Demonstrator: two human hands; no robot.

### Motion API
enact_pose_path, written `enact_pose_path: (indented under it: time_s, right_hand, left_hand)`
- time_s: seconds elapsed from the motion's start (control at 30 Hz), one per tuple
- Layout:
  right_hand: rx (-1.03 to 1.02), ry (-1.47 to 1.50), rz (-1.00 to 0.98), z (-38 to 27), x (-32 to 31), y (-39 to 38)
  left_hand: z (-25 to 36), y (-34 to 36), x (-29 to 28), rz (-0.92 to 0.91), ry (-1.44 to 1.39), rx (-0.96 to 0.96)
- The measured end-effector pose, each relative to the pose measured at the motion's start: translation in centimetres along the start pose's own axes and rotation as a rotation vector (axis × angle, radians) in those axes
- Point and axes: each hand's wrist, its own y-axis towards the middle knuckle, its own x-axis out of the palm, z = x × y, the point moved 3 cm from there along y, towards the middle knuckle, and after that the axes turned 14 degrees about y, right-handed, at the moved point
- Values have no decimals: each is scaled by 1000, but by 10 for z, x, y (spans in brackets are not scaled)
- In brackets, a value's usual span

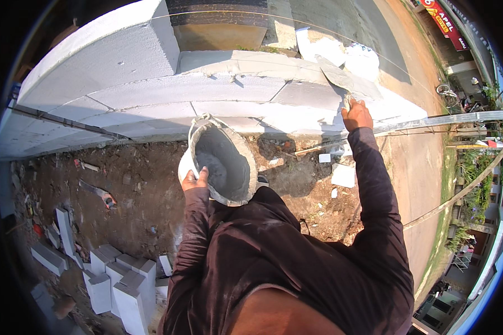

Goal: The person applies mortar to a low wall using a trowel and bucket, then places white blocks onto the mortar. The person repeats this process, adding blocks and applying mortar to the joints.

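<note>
My left hand (195, 178) grips the side of a mortar-crusted bucket (244, 159), tilted in front of my body. Grey wet mortar (209, 165) lies inside it. At the right, my right hand (357, 115) is closed round the handle of a trowel (346, 79). The trowel's wide blade is over the top of a low wall of white blocks (229, 88), near its right end; I cannot tell whether it touches. Grey mortar (257, 62) covers part of the wall's top. One larger block (109, 56) stands on the wall at the left.
A thin string (341, 38) runs above the wall. White bags (360, 58) lie behind it. A long metal bar (447, 119) extends right. On the dirt lie a handsaw (98, 191), a hammer-like tool (88, 166), and several stacked white blocks (131, 301) at lower left.
</note>
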Motion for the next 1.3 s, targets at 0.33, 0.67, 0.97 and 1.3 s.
enact_pose_path:
  time_s: [0.33, 0.67, 0.97, 1.3]
  right_hand:
    - [-235, 437, 82, 83, 0, -31]
    - [-800, -8, -803, -90, 122, -100]
    - [-888, 154, -1106, -78, 138, -142]
    - [-612, 812, -1212, -39, 136, -114]
  left_hand:
    - [16, -30, -1, 131, -32, -98]
    - [106, -55, 7, -6, 440, 96]
    - [125, -68, 28, 63, 228, 133]
    - [130, -62, 3, 164, -67, 5]
